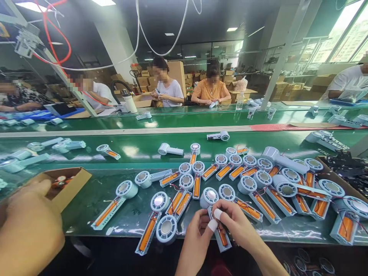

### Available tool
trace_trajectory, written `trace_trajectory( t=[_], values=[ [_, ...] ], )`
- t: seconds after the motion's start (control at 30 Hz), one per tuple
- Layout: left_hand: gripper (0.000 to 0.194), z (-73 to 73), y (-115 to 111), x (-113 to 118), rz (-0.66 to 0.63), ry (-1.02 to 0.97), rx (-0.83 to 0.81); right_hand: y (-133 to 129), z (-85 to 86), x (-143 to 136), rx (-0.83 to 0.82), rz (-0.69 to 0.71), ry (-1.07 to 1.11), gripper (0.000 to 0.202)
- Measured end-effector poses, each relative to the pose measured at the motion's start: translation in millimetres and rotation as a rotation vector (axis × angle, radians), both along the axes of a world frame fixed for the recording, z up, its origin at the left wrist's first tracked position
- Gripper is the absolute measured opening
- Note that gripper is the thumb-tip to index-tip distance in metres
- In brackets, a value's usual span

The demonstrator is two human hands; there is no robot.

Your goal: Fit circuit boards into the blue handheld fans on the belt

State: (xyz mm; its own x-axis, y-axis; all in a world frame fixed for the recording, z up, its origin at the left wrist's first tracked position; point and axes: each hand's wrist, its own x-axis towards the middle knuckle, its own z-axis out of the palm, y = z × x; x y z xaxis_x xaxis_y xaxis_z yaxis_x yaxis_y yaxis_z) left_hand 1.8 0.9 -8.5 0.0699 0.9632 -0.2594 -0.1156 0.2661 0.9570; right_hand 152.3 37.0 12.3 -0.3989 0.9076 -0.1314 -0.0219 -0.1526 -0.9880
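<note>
Pinching 1 fan (223, 237) over the near edge of the table (82, 205), your left hand (198, 234) and right hand (236, 219) have fingertips closed on its handle. Other fans (166, 229) crowd beyond and right, reaching black parts (349, 168) at your right edge. Left has open surface, bounded by a carton (69, 191) and a co-worker's hand (36, 207).

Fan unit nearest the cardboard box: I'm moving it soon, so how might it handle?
The fan unit seems stiff, its shell looking like plastic. The orange cell may weight the open handle. Its thicker round head might make it rock.
</note>
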Motion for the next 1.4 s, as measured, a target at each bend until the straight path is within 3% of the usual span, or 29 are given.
trace_trajectory(
  t=[0.1,0.17,0.33,0.47,0.57,0.7,0.8,0.9,1.03,1.23,1.4],
  values=[
    [0.049,-0.3,2.1,0.5,-0.159,-0.191,-0.086,-5.3,4.1,1.9,-0.004,0.083,0.063,0.025],
    [0.053,-3.3,0.2,2.7,-0.197,-0.249,-0.103,-10.0,6.6,6.0,0.003,0.125,0.09,0.029],
    [0.06,-14.1,-9.5,11.4,0.054,-0.182,0.0,-22.8,9.2,21.9,0.065,0.049,-0.006,0.032],
    [0.054,-10.3,-13.6,17.6,0.219,0.0,-0.086,-24.4,13.4,26.6,0.107,0.013,-0.075,0.031],
    [0.048,1.4,-9.1,18.5,0.213,-0.185,-0.12,-17.7,17.0,21.7,0.011,-0.021,0.035,0.027],
    [0.034,16.5,-2.4,14.7,0.196,-0.487,-0.168,-8.6,17.1,13.1,-0.251,-0.082,0.339,0.029],
    [0.037,20.2,-4.3,12.8,0.193,-0.499,-0.187,-8.4,16.5,9.8,-0.33,-0.12,0.417,0.03],
    [0.043,17.2,-8.4,13.0,0.206,-0.367,-0.104,-11.7,17.5,10.0,-0.268,-0.104,0.382,0.027],
    [0.048,10.5,-9.6,12.0,0.218,-0.139,0.014,-15.3,17.3,12.9,-0.061,-0.074,0.161,0.021],
    [0.044,8.0,-9.3,17.6,0.279,-0.014,0.05,-19.6,10.4,15.3,0.352,-0.231,-0.469,0.022],
    [0.032,9.8,-8.7,22.4,0.357,-0.009,0.064,-18.8,14.1,18.7,0.708,-0.095,-0.936,0.021]
  ],
)
